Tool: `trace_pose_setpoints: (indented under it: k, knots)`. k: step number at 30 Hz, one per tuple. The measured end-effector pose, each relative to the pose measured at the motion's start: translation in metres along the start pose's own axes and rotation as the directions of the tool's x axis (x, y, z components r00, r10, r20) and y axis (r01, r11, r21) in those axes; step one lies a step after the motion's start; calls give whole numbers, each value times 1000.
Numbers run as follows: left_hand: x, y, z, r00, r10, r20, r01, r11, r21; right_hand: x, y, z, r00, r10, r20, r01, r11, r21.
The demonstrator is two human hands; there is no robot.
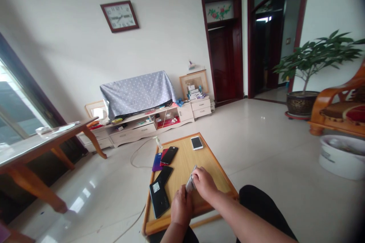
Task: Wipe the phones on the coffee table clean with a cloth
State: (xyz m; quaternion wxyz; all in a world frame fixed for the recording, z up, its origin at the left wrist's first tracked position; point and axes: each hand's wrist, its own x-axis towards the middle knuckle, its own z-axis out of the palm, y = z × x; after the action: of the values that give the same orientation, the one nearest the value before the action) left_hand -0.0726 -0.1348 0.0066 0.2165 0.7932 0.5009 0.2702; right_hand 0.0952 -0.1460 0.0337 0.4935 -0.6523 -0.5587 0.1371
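My left hand is closed round the lower end of a thin silver-grey phone, held tilted above the near part of a small wooden table. The fingers of my right hand are bent and pressed against the phone's upper right side; whether something small is pinched there I cannot make out. Left of my hands lie a large black phone with a white label and another black phone. Farther up, a black phone overlaps a red one and a blue-purple one. A white phone lies at the far end.
A small pump bottle stands at the table's far left corner. A cable runs along the floor on the left. Beyond are a low white cabinet, a larger table, a potted plant and a white tub.
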Motion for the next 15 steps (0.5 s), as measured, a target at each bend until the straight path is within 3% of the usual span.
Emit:
trace_pose_setpoints:
  k: [8, 12, 15]
  knots:
    - [-3, -7, -3, 999, 20, -27, -23, 994, -102, -34, -35, 13, 993, -111, 50, 107, 992, 73]
    - [-6, -15, 1, 987, 122, -105, -135, 982, -129, -21, -42, -1, 991, -100, -83, 114, 978, 173]
    - [-17, 1, -8, 973, 146, -178, -178, 967, -184, -4, -44, -22, 980, -59, -190, 99, 972, 211]
